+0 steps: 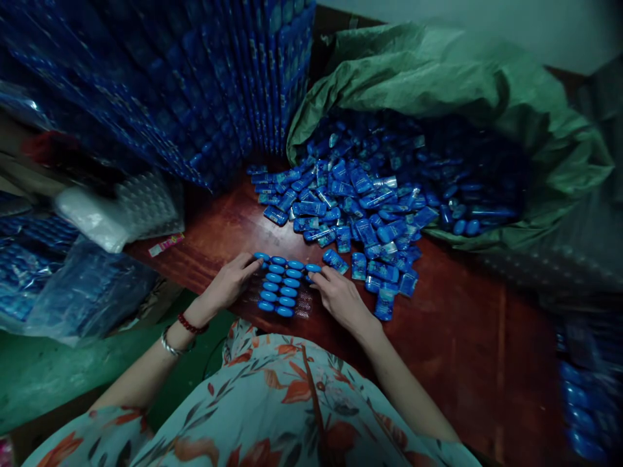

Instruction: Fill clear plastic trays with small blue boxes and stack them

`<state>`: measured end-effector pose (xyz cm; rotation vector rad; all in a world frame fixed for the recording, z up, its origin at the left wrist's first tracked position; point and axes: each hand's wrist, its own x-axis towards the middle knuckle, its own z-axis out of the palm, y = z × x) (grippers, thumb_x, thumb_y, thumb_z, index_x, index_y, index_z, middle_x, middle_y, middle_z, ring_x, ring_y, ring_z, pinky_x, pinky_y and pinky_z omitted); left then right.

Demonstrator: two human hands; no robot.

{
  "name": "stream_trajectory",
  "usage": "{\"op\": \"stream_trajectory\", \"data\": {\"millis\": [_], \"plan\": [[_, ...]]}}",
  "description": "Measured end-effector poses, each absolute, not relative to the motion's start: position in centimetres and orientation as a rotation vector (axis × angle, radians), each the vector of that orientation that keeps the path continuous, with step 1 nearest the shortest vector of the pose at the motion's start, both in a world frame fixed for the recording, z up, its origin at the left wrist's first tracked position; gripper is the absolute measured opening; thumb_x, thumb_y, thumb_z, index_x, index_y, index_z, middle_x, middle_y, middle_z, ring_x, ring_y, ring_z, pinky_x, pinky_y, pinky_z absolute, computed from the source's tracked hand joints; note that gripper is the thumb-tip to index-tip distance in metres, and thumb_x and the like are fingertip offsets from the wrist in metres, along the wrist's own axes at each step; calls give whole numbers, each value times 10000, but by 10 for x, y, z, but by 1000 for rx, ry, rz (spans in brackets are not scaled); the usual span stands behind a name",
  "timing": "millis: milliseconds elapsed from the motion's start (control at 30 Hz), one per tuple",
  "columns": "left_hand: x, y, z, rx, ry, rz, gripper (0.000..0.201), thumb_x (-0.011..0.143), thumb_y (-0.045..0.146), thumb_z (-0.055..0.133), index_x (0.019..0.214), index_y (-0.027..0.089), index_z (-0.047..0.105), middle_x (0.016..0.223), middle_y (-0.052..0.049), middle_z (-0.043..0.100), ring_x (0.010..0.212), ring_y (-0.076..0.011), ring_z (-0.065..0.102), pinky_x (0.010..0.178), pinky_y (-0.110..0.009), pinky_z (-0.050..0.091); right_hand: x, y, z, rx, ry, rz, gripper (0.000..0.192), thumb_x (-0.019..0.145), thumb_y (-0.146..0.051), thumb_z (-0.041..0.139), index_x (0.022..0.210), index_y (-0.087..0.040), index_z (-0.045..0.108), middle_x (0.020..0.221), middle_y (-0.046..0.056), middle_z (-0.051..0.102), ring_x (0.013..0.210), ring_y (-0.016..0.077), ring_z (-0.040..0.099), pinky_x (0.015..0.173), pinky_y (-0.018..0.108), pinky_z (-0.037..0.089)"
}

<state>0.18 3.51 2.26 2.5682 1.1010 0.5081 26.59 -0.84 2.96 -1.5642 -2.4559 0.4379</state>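
Small blue containers with rounded oval tops (275, 278) stand in rows in a clear plastic tray (304, 305) on the table, close to my body. My left hand (232, 280) has its thumb and fingers closed on the blue container (261, 257) at the tray's far left corner. At the far right corner, my right hand (338, 295) pinches another blue container (313, 268). Just beyond the tray lies a loose heap of labelled blue containers (341, 188), its nearest pieces beside my right hand. Whether those two held containers are fully seated in the tray, I cannot tell.
A green woven sack (516, 91) lies open behind the heap, with more blue containers inside. Tall stacks of filled packs (195, 84) rise at the far left. Clear empty trays (150, 201) and a pink wrapper (167, 244) sit at the reddish-brown table's (462, 344) left side.
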Motion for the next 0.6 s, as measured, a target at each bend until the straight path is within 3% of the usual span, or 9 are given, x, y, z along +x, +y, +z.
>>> {"op": "stream_trajectory", "data": {"millis": [233,433,600], "plan": [[-1,30,4,2527,1145,561,323,927,134,329,1224,158,454,988,-93,515,871,-167,509,744,-276,467,242,-15,19,-1785,-2511,134,243,880,-102,433,1066,-174,572,949,87,589,872,205,549,734,298,439],[0,37,16,2658,1108,438,313,918,121,342,1188,164,492,942,-90,541,817,-177,501,724,-293,471,240,-17,-2,-1750,-2467,104,264,869,-59,385,1022,-145,583,877,87,593,828,207,549,736,310,443],[-4,39,14,2701,1049,547,363,914,92,323,1250,150,445,1005,-115,549,859,-177,532,730,-285,490,245,-15,-3,-1682,-2420,101,282,880,-68,367,1039,-131,590,866,95,614,810,215,569,725,322,466]]}}
